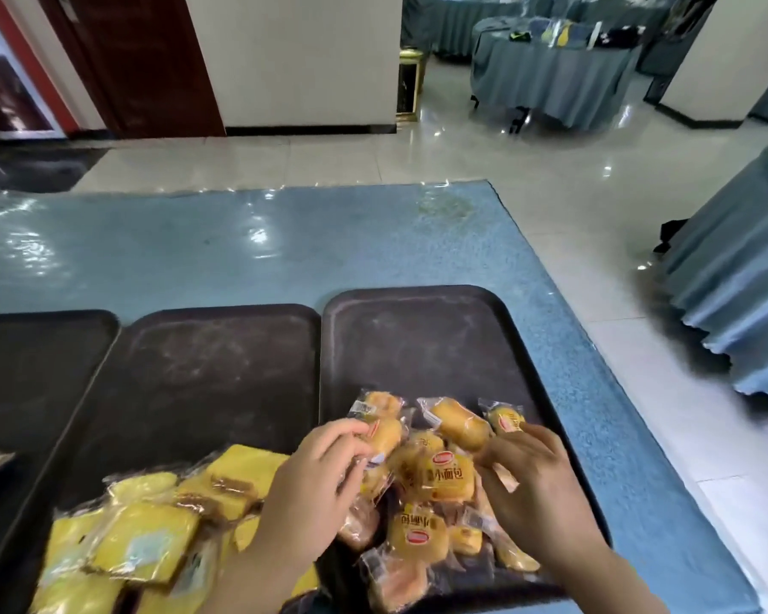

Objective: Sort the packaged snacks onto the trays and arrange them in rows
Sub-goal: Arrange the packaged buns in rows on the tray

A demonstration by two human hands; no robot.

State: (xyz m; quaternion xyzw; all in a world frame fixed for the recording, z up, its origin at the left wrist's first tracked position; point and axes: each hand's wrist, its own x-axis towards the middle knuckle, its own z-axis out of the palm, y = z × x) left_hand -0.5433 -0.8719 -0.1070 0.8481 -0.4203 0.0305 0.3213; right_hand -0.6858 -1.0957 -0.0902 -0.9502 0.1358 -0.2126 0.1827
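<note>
Three dark trays lie side by side on a blue table: the right tray [417, 330], the middle tray [205, 347] and the left tray [27, 361]. A heap of small bread packets [444, 476] fills the near half of the right tray. Flat yellow cake packets [147, 538] are piled on the near part of the middle tray. My left hand [315, 489] reaches over the heap, its fingers curled round a bread packet [384, 432] at the heap's left side. My right hand [533, 489] pinches another bread packet [460, 425] at the heap's right side.
The far halves of the trays show bare surface. The blue table [240, 250] stretches beyond them to its far edge. Its right edge runs along a glossy tiled floor [595, 214]. Cloth-draped tables stand at the right [737, 277] and in the background [550, 77].
</note>
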